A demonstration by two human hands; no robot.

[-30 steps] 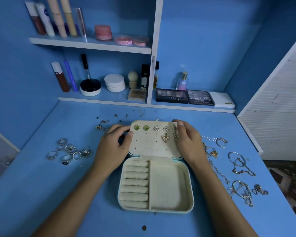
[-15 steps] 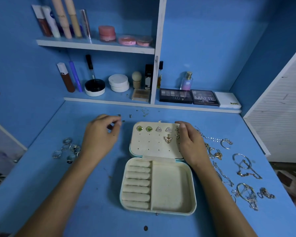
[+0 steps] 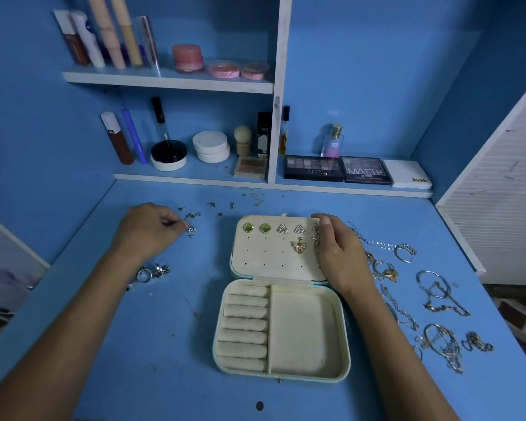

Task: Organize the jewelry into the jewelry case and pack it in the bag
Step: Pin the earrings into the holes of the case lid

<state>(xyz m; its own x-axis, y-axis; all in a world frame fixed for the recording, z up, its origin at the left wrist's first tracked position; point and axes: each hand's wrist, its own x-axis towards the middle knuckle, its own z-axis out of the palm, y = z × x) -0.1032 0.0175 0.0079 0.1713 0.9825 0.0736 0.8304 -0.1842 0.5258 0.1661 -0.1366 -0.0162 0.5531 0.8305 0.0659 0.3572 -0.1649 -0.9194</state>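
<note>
Blue painted worktop (image 3: 134, 344), with blue wall shelves (image 3: 167, 82) of cosmetics behind. At centre, open cream rectangular jewelry case (image 3: 339, 344), laid flat: tray nearest with padded ring rolls (image 3: 245, 326) at left and a bare compartment at right; lid panel (image 3: 264, 259) folded back beyond, dotted with holes. Pinned along the panel's top row: two green square stud earrings (image 3: 257, 228), two silver triangular studs (image 3: 291, 229); below, a gold butterfly earring (image 3: 299, 246). Right hand (image 3: 339, 253) resting on the lid's right edge, fingers loosely bent over it, thumb on the top corner, partly covering a star-shaped pair. Left hand (image 3: 148, 232) well left of the case, fingertips curled and pinched at a small silver earring (image 3: 191, 229) lying among scattered studs (image 3: 195, 212); whether actually gripped or only touched, cannot tell. Cluster of silver rings (image 3: 152, 273) just beside the left wrist. Gold and silver chains and hoops (image 3: 438, 299) spread right of the case. No bag in view.
</note>
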